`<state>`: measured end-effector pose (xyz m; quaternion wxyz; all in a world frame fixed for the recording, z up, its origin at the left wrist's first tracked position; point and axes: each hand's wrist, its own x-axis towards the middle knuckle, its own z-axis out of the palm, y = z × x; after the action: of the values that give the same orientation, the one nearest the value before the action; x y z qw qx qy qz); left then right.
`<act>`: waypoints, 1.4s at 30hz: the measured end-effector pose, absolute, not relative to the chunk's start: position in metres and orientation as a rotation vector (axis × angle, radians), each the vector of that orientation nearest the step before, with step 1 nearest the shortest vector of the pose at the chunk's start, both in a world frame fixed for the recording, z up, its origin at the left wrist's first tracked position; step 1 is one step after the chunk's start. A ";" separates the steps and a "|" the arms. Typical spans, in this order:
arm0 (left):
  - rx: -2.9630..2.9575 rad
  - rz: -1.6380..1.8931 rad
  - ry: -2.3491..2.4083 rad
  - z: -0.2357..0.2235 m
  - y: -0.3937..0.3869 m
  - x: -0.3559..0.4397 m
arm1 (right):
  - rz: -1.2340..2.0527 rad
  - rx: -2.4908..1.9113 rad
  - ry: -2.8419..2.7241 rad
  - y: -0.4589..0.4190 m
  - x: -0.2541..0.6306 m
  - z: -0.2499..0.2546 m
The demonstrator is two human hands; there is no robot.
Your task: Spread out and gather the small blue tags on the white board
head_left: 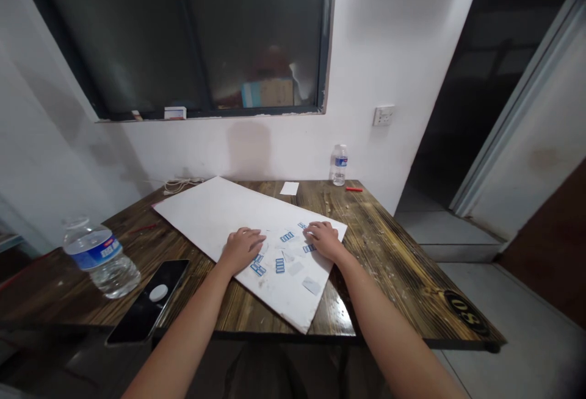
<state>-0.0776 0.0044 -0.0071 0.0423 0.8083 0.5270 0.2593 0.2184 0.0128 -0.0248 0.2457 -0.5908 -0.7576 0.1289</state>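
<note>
A white board [196,208] lies at an angle on the wooden table. Small paper pieces with blue block patterns are scattered on its right half, such as one printed piece [279,265] between my hands. Several others are plain whitish, like the blank piece [312,285] near the front corner. My left hand [242,249] rests palm down on the board, fingers apart, beside a group of printed pieces [257,266]. My right hand [324,239] lies spread near the board's right corner, its fingers over or touching printed pieces. What is under each palm is hidden.
On the wooden table [389,252] stand a large water bottle [103,258] at left and a small bottle [339,166] by the wall. A black phone [171,274] with a white round object [158,293] lies front left. A red pen [354,190], white paper [290,188] and cable [180,185] lie behind.
</note>
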 end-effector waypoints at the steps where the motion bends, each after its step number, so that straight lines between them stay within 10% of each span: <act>1: 2.501 0.736 1.629 -0.007 0.004 -0.077 | 0.348 -1.613 -2.069 0.013 0.218 -0.025; 42: 2.657 0.245 1.814 -0.002 -0.002 -0.069 | 0.245 -1.958 -1.780 0.010 0.236 -0.021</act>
<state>-0.0693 -0.0016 -0.0016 -0.0422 0.8228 0.5617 0.0759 0.2357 0.0105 -0.0205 0.2398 -0.7154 -0.6502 0.0895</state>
